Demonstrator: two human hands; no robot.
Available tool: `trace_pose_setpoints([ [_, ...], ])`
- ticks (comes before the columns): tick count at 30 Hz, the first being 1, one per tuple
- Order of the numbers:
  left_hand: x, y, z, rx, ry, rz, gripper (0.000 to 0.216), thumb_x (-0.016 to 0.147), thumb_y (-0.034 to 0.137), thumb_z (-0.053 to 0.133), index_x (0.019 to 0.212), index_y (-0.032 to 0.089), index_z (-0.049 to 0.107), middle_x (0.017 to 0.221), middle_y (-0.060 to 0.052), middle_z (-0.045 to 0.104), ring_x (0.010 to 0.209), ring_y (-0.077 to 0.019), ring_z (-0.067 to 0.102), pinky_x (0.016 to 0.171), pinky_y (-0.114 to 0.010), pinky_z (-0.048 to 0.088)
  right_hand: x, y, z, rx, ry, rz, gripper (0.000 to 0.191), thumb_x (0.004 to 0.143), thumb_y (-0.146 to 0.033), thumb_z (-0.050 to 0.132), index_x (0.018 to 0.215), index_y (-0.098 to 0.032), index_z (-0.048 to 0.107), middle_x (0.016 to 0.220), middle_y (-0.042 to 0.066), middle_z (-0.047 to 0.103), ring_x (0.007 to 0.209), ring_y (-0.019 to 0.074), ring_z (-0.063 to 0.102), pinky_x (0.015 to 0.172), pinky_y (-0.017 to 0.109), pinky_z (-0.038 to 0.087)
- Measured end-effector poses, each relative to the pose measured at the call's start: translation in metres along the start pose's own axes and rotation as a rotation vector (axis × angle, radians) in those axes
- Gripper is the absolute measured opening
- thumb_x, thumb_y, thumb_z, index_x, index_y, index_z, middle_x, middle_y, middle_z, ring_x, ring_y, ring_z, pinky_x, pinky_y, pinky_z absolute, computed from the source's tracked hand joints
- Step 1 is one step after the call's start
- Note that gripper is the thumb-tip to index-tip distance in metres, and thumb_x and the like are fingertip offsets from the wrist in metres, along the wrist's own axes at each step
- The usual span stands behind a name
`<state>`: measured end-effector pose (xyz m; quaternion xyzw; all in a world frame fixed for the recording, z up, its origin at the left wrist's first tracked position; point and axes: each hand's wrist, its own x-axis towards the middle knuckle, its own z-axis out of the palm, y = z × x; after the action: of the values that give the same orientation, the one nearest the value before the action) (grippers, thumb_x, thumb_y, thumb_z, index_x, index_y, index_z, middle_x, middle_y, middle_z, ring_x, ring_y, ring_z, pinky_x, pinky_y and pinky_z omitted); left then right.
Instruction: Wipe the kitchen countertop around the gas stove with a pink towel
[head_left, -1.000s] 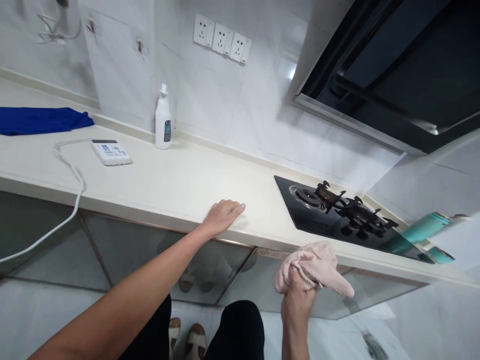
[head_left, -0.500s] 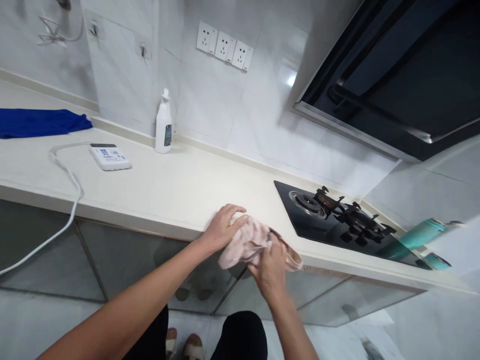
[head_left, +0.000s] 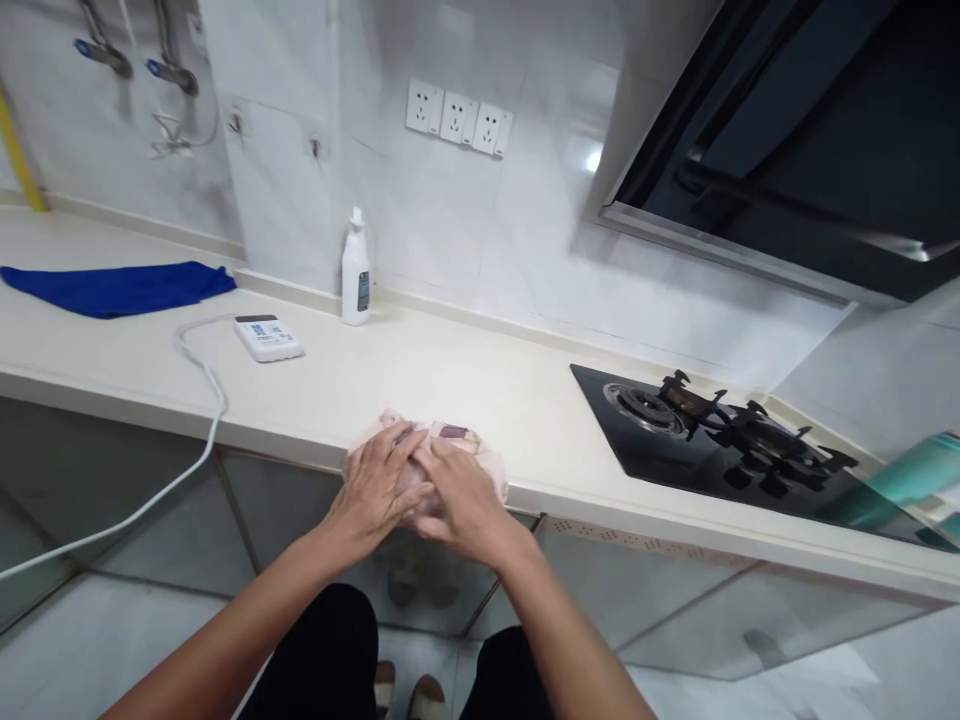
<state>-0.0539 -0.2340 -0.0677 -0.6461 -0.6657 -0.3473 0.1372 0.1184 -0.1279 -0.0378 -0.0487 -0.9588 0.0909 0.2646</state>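
A crumpled pale pink cloth (head_left: 487, 462) lies at the front edge of the cream counter (head_left: 480, 375), part of it hanging over the edge. Over its left part rests my left hand (head_left: 379, 490), its fingers bent round the fabric. My right hand (head_left: 461, 495) grips the cloth from the right, its fingertips meeting those of the left hand. A small dark patch, perhaps a label, shows on the cloth just past my right fingers. Most of the cloth under both hands is hidden.
Left on the counter are a blue cloth (head_left: 124, 290) and a white device (head_left: 268, 339) whose cable (head_left: 214, 420) drops over the front edge. A white spray bottle (head_left: 356, 270) stands by the wall. To the right is a black gas hob (head_left: 675, 465), below a dark range hood (head_left: 810, 140).
Both hands have shifted left along the counter edge with the pink cloth and come closer together. The cloth is now bunched beneath them. The camera view has turned somewhat left.
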Motion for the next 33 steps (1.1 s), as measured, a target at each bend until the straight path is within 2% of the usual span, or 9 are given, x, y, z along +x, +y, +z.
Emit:
trace_pose_setpoints([
  [2,0.003,-0.005,-0.004,0.049,-0.022,-0.010,0.061,0.101,0.065,0.044,0.152,0.031,0.049,0.154,-0.015,0.049,0.144,-0.0356,0.042,0.117,-0.058,0.035,-0.022,0.019,-0.013,0.058,0.059,0.034,0.083,0.088,-0.030,0.075,0.159,-0.023,0.033,0.152,0.017,0.052,0.138,0.0306,0.051,0.115,0.051,0.044],
  [6,0.012,0.002,-0.012,0.079,-0.042,0.025,0.042,0.103,0.053,0.048,0.135,0.032,0.066,0.145,-0.014,0.054,0.137,-0.0352,0.047,0.110,-0.055,0.039,-0.052,0.047,-0.023,0.093,0.136,0.101,0.050,0.097,-0.028,0.065,0.145,-0.026,0.053,0.144,0.014,0.061,0.134,0.0280,0.056,0.113,0.052,0.045],
  [11,0.036,0.018,-0.018,0.058,-0.044,0.012,0.031,0.104,0.042,0.049,0.115,0.029,0.075,0.115,-0.010,0.062,0.113,-0.0295,0.055,0.098,-0.047,0.044,-0.049,0.052,-0.041,0.242,0.172,0.146,0.023,0.102,-0.031,0.055,0.121,-0.025,0.068,0.115,0.007,0.071,0.108,0.0216,0.065,0.095,0.038,0.053],
  [14,0.055,0.023,-0.017,0.045,-0.063,0.005,0.030,0.105,0.037,0.047,0.116,0.031,0.074,0.121,-0.010,0.060,0.116,-0.0280,0.053,0.098,-0.044,0.043,-0.039,0.059,-0.046,0.266,0.266,0.256,0.020,0.101,-0.032,0.056,0.113,-0.024,0.069,0.102,0.004,0.070,0.092,0.0191,0.064,0.082,0.032,0.052],
  [19,0.085,0.007,-0.005,0.055,-0.130,-0.114,0.028,0.096,0.040,0.061,0.119,0.030,0.072,0.123,-0.009,0.059,0.115,-0.0296,0.054,0.095,-0.045,0.045,-0.034,0.073,-0.034,0.146,0.388,0.287,0.028,0.097,-0.032,0.059,0.123,-0.023,0.065,0.118,0.009,0.064,0.112,0.0247,0.059,0.098,0.041,0.048],
  [22,0.096,0.003,-0.003,0.085,-0.130,-0.153,0.026,0.090,0.041,0.068,0.112,0.026,0.071,0.118,-0.010,0.059,0.110,-0.0302,0.055,0.092,-0.045,0.046,-0.039,0.075,-0.032,0.087,0.427,0.297,0.020,0.097,-0.028,0.055,0.110,-0.024,0.069,0.108,0.008,0.062,0.106,0.0245,0.057,0.090,0.040,0.049],
  [26,0.086,0.025,-0.009,0.147,-0.061,-0.089,0.019,0.097,0.031,0.059,0.106,0.020,0.070,0.128,-0.017,0.057,0.122,-0.0354,0.048,0.099,-0.052,0.039,-0.049,0.070,-0.036,-0.059,0.280,0.281,0.018,0.099,-0.027,0.056,0.102,-0.028,0.074,0.103,0.005,0.066,0.100,0.0232,0.057,0.088,0.039,0.043],
  [30,0.054,0.042,-0.010,0.130,-0.167,0.128,0.023,0.102,0.040,0.055,0.109,0.025,0.072,0.120,-0.009,0.068,0.115,-0.0269,0.058,0.102,-0.045,0.039,-0.054,0.067,-0.036,-0.114,0.222,0.285,0.021,0.102,-0.028,0.054,0.111,-0.030,0.074,0.113,0.005,0.071,0.106,0.0233,0.059,0.090,0.040,0.042],
  [33,0.039,0.035,-0.010,0.140,-0.218,0.207,0.040,0.097,0.052,0.064,0.130,0.029,0.068,0.147,-0.012,0.061,0.136,-0.0343,0.051,0.111,-0.052,0.033,-0.055,0.073,-0.042,-0.052,0.175,0.236,0.024,0.104,-0.031,0.052,0.114,-0.030,0.073,0.117,0.005,0.072,0.111,0.0232,0.062,0.094,0.041,0.043],
])
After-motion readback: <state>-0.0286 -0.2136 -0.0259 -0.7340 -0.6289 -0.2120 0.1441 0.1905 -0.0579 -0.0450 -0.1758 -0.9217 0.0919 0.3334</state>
